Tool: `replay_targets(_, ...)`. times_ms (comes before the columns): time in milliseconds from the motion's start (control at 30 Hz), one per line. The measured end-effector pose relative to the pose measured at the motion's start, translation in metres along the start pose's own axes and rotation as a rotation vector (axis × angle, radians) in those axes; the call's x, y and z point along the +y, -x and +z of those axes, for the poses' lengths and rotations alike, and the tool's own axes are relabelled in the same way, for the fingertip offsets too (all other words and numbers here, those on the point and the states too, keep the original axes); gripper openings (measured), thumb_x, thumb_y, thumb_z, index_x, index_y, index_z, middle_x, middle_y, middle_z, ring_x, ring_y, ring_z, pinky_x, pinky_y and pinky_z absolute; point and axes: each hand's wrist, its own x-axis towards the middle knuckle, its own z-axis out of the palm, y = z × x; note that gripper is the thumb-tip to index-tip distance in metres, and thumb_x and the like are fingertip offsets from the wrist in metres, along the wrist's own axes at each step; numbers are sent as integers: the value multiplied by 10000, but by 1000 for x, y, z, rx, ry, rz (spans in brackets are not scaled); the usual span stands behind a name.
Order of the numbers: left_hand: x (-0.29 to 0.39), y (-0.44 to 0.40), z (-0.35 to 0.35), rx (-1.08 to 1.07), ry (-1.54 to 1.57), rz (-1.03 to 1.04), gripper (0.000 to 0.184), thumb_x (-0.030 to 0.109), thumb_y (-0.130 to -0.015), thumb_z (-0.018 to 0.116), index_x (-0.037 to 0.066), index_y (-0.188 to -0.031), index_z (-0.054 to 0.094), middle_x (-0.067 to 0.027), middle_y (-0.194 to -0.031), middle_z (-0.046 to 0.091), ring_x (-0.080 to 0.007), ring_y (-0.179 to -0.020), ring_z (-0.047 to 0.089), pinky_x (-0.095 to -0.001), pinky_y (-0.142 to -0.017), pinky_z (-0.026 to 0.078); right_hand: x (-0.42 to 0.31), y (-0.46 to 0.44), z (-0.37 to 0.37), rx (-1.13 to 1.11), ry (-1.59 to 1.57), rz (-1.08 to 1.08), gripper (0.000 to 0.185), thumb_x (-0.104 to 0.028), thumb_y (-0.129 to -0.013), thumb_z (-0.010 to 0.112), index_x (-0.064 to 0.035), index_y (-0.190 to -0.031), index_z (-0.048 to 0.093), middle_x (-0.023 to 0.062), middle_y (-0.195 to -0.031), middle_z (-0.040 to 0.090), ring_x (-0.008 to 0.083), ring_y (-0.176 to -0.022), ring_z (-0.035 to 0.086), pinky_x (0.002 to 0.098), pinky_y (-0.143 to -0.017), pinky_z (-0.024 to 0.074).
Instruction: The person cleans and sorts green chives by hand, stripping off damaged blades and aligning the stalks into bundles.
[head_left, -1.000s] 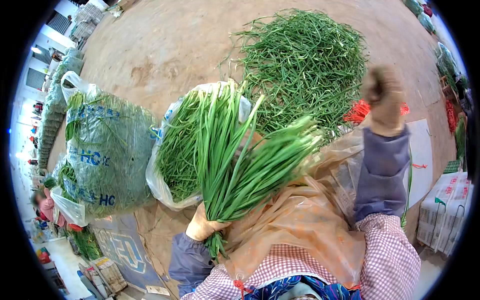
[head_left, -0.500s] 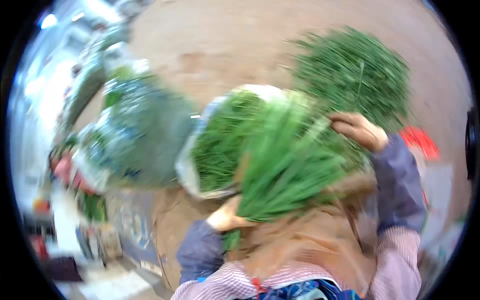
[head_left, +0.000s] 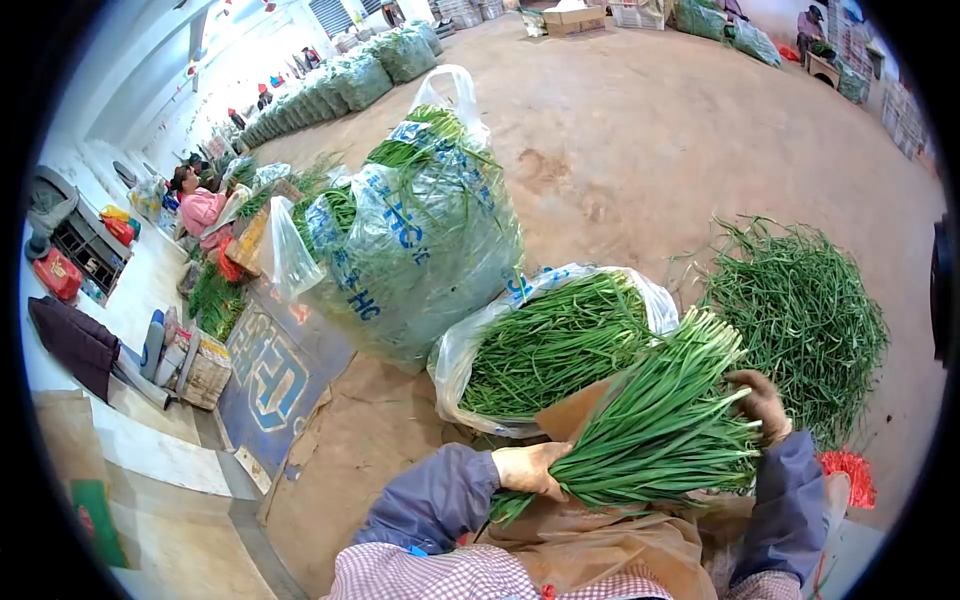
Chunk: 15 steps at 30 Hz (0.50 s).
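The left hand (head_left: 530, 470) is closed round the narrow lower end of a bunch of long green leaves (head_left: 650, 430), with a few tips poking out below the grip. The bunch lies slantwise over the lap, above a brownish see-through apron (head_left: 590, 552), and widens toward its pale stem ends at the upper right. The right hand (head_left: 762, 408) is at those pale ends, fingers curled in toward them; its fingertips are partly hidden, so I cannot tell whether it is gripping any stems or only touching them.

A piece of cardboard (head_left: 573, 408) shows just behind the bunch, at the near edge of an open plastic bag (head_left: 449, 372) in which more green leaves (head_left: 560, 345) lie piled. Left of that bag and just beside it stands a bulging plastic bag (head_left: 420, 270) with blue print, its handles sticking up and out. A loose heap of greens (head_left: 795, 325) spreads on the floor (head_left: 630, 130) beyond the right hand, with a tangle of red ties (head_left: 848, 478) near its lower edge. Farther off on the left, a person in pink (head_left: 203, 208) sits near more greens, and a row of stuffed bags (head_left: 340, 88) lines the floor behind.
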Motion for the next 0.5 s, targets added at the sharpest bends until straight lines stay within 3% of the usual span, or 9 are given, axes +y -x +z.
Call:
replay_targets(33,7,2,0,16,-73,14,698,156,-791,745,34,-1391,410,-128,-1316,552,-211,-1187,507,-342,-1030,391,4,0,10,-243,-179,-164,584,-189,-827,696,-44,-1338,455,92,-1031,630,169,-842,631,273,-693,521)
replay_targets(67,20,9,1,35,-146,25,692,180,-797,740,33,-1388,413,-138,-1303,561,-225,-1182,518,-346,-1023,400,7,-4,22,-301,-317,-209,635,-190,-810,709,-40,-1358,426,105,-1076,622,173,-869,622,279,-696,518)
replay_targets(133,35,18,1,52,-270,-20,684,225,-805,729,31,-1384,420,-157,-1283,572,-251,-1177,535,-352,-1010,412,1,-2,26,-329,-508,-172,628,-223,-802,732,-12,-1322,450,116,-1039,649,165,-795,620,277,-643,501)
replay_targets(167,38,21,2,43,-315,-77,682,246,-807,724,31,-1381,424,-166,-1276,575,-263,-1176,539,-354,-1005,415,0,-6,18,-468,-467,-178,477,-224,-814,735,-3,-1195,556,85,-846,663,150,-671,605,270,-578,471)
replay_targets(267,55,32,7,50,-362,-160,679,293,-811,711,31,-1373,435,-183,-1279,572,-282,-1177,546,-356,-988,425,-8,13,23,-232,-317,-106,248,-223,-855,703,-13,-975,648,38,-669,600,108,-547,519,244,-481,393)
replay_targets(300,58,34,8,59,-363,-169,679,306,-811,708,32,-1371,438,-187,-1283,568,-286,-1177,547,-356,-983,427,-2,10,19,-154,-185,-105,233,-230,-875,688,-24,-964,625,12,-640,568,90,-523,486,233,-439,357)
replay_targets(367,55,32,9,56,-352,-182,690,306,-809,708,34,-1378,429,-178,-1303,560,-275,-1186,542,-351,-990,424,2,14,29,-72,-658,-191,217,-235,-888,678,-45,-959,602,-8,-619,540,87,-513,492,228,-420,352)
replay_targets(400,53,32,10,56,-346,-190,695,306,-808,708,35,-1382,424,-174,-1313,556,-269,-1191,540,-348,-993,423,11,12,17,-123,-609,-263,239,-263,-893,675,-57,-973,583,-14,-641,540,92,-510,505,226,-427,380)
replay_targets(500,28,26,9,62,-358,-119,708,297,-809,715,35,-1391,410,-165,-1321,553,-256,-1193,536,-341,-1005,416,29,-2,9,173,-498,-280,214,-235,-901,662,-60,-994,582,-9,-681,570,93,-503,508,219,-442,413)
